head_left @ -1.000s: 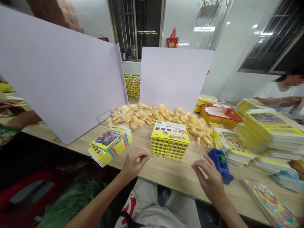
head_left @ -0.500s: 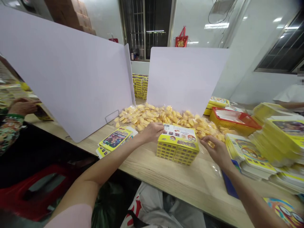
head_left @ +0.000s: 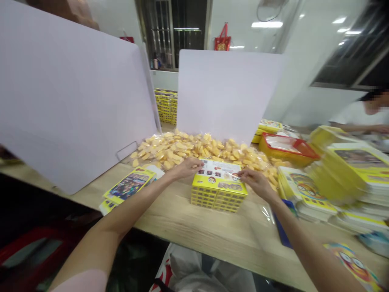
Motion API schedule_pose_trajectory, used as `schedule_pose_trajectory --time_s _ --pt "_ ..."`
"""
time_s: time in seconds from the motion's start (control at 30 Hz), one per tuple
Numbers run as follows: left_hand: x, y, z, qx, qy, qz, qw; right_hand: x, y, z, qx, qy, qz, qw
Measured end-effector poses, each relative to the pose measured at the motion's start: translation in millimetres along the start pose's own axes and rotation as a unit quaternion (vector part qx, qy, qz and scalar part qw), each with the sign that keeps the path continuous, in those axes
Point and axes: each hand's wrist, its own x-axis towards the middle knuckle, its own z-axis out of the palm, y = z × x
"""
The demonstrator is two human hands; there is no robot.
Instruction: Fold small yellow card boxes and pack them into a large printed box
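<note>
A block of small yellow boxes, stacked in two columns with printed white-and-yellow tops, stands on the table in front of me. At its top left corner is my left hand, fingers closed in a pinch. My right hand has its fingers pinched together at the top right edge, touching or nearly touching the boxes. Whatever either pinch holds is too small to make out. Behind the block spreads a heap of yellow pieces in clear wrappers. Clear plastic glints beside my right forearm.
Flat printed cartons lie left of my forearm. White panels stand behind the heap. At right are a red-rimmed basket, stacked yellow cartons and a blue object. A person sits at the far right.
My right hand has moved left, from beside the boxes to their top right edge. My left hand stays at the top left corner. The whole view has shifted slightly.
</note>
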Motion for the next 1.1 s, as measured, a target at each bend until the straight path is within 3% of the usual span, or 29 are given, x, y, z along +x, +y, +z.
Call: schedule_pose_trajectory --time_s 0.13,0.27,0.77,1.1 --pt "4 -13 2.6 0.002 -0.018 0.013 1.000 4 -6 0 -0.005 -0.004 -0.010 1.000" --pt "7 -24 6.8 0.068 -0.016 0.020 0.997 7 -7 1 -0.011 0.021 -0.037 0.999" --pt "9 -26 10.5 0.104 -0.020 0.044 0.993 12 5 3 -0.044 0.012 -0.035 0.998" --pt "7 -22 16.7 0.133 -0.040 0.008 0.990 11 29 5 -0.052 0.001 -0.026 0.998"
